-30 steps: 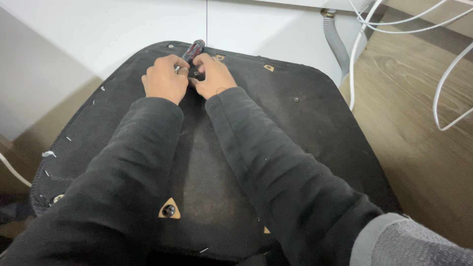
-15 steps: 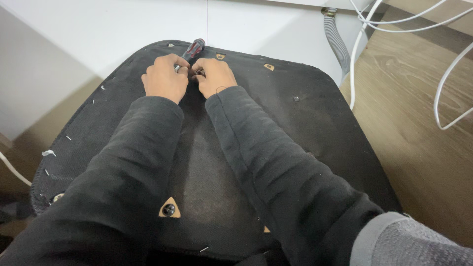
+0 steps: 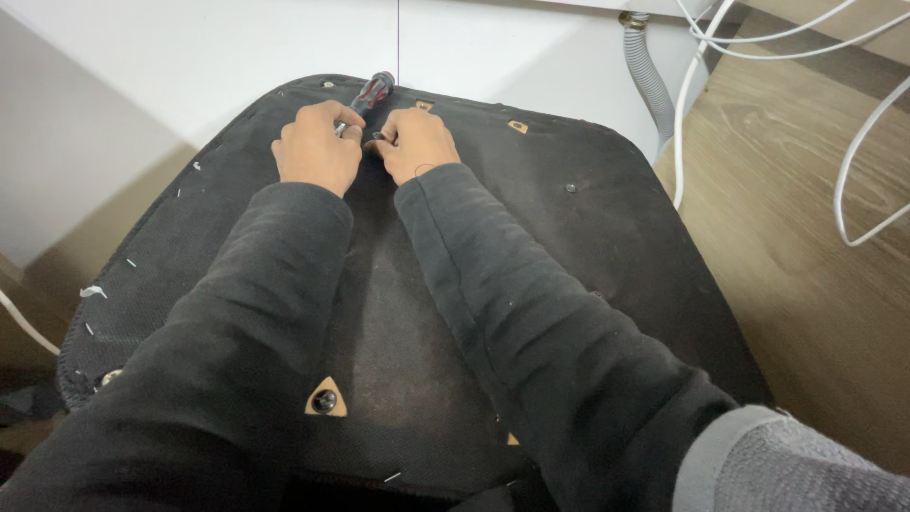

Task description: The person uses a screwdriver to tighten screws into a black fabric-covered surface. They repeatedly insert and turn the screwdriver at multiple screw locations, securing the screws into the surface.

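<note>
Two hands sit close together at the far edge of the black seat base that fills my view. My left hand has its fingers curled shut around the screwdriver, gripping near the metal shaft. The red and black handle sticks out past the knuckles; its long axis runs from near-left to far-right, handle end pointing away toward the white wall, tip end hidden between my hands. My right hand lies just beside the left, fingers bent narrow and pinched at a small dark spot on the fabric; what they hold I cannot tell. A triangular cutout with a bolt shows near my left sleeve. White cables hang at the far right over the wooden floor.
</note>
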